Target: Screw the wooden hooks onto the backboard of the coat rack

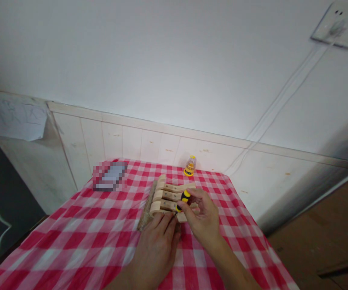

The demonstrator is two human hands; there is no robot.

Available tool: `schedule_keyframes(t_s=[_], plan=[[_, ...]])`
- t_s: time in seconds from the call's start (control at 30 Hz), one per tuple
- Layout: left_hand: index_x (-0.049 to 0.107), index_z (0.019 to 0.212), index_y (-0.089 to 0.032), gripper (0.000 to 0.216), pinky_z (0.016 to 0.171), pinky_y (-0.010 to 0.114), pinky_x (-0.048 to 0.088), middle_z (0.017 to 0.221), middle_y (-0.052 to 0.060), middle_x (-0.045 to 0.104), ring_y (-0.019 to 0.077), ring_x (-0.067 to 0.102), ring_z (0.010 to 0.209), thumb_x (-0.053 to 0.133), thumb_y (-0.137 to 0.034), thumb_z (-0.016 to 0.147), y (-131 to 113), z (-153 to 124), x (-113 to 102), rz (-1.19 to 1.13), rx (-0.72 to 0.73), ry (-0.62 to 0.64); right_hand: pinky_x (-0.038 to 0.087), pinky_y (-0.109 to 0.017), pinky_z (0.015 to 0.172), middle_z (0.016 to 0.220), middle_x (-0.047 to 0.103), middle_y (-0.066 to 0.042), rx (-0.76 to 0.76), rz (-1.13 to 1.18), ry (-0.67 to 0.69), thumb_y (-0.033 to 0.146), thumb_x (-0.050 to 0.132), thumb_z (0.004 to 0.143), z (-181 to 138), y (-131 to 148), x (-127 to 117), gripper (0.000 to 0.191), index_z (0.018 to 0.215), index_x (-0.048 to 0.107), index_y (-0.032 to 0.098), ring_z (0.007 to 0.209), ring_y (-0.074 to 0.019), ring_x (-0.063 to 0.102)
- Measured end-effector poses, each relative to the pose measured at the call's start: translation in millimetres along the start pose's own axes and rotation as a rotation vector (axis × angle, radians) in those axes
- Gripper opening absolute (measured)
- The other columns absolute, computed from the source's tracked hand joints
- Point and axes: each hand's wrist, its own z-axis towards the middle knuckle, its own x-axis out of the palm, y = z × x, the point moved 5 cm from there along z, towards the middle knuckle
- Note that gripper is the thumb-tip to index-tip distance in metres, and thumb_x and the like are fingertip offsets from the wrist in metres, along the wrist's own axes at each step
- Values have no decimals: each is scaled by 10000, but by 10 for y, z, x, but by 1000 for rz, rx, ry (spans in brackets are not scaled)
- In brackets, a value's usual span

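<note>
Yellow-and-black screwdriver [185, 196] sits over the near right part of the wooden rack [165, 194], pinched between the right hand's [206, 213] thumb and fingers, its long axis slanting toward the rack's near end. There the left hand's [157, 243] fingers rest; I cannot tell their grip.

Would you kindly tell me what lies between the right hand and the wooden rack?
The yellow-and-black screwdriver lies between them, held in the right hand with its lower end toward the wooden rack, as the head view shows.
</note>
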Motion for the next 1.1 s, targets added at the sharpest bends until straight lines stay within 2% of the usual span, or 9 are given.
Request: schedule_keyframes(t_s=[0.3, 0.47, 0.63, 0.83, 1.1], plan=[[691, 1133, -138, 242, 932, 475, 601, 1140, 100, 737, 272, 667, 1032, 542, -87, 949, 7, -2, 4, -1, -7, 13, 649, -323, 769, 1068, 689, -47, -47, 3, -1, 151, 736, 884, -22, -38, 21, 346, 1187, 635, 286, 889, -183, 728], [696, 1134, -142, 241, 921, 498, 607, 1181, 111, 726, 291, 661, 1046, 551, -83, 951, 7, -2, 14, 24, -1, 38, 646, -413, 909, 1208, 697, -104, -89, -11, 23, 148, 677, 912, -42, -8, 11, 369, 1255, 622, 274, 1126, -249, 712], [696, 1127, -123, 242, 909, 501, 608, 1143, 109, 734, 294, 652, 1031, 563, -67, 933, 9, 2, 3, -11, -19, 31, 666, -394, 850, 1174, 742, -94, 16, 19, 64, 170, 672, 932, -50, -61, 35, 337, 1248, 628, 277, 999, -231, 772], [687, 1142, -124, 246, 923, 489, 601, 1159, 103, 731, 287, 651, 1034, 573, -67, 932, -7, 15, -11, -7, -13, 31, 667, -379, 846, 1185, 752, -71, 18, -37, 84, 183, 666, 935, -13, 5, 25, 394, 1305, 637, 314, 1021, -239, 770], [683, 1135, -123, 251, 914, 478, 603, 1149, 104, 733, 281, 656, 1029, 557, -68, 925, -4, 16, -15, 16, -6, 17, 667, -346, 799, 1169, 753, -65, 43, -11, 88, 188, 665, 937, 6, 1, 29, 351, 1266, 678, 309, 974, -221, 769]])
